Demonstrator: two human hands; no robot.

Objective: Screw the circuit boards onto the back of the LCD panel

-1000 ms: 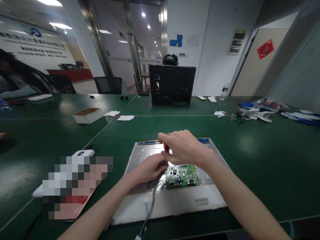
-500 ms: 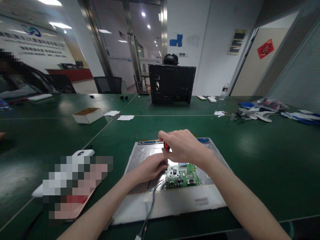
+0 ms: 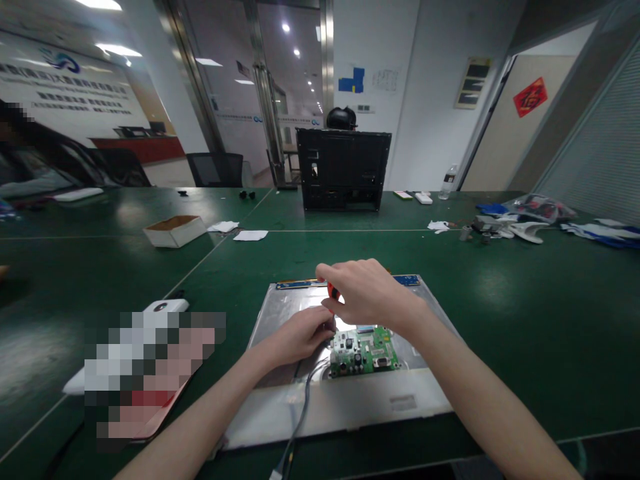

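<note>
My right hand (image 3: pixel 367 293) is closed round the red and black handle of a screwdriver (image 3: pixel 332 291), held upright. Its shaft runs down to the upper left corner of a green circuit board (image 3: pixel 367 351). There my left hand (image 3: pixel 307 332) has its fingers pinched together round the shaft's lower end; the tip and any screw are hidden. The board lies on the silvery metal back of a flat display panel (image 3: pixel 370 393), which rests on the table. Dark cables (image 3: pixel 304 417) lead from the board's left side over the panel's near edge.
On the green table (image 3: pixel 520 333), a white phone-like device (image 3: pixel 173 306) and a blurred pink item (image 3: pixel 165 400) lie at left. A small open box (image 3: pixel 176 232) and papers (image 3: pixel 251 235) are beyond. A black monitor housing (image 3: pixel 345 170) stands opposite, a person behind it. Bottle (image 3: pixel 447 181) and parts (image 3: pixel 493 227) lie right.
The screwdriver's handle has turned slightly in my right hand, with more red showing. My left hand stays put. The other person's fingers at the monitor housing's left edge are out of sight.
</note>
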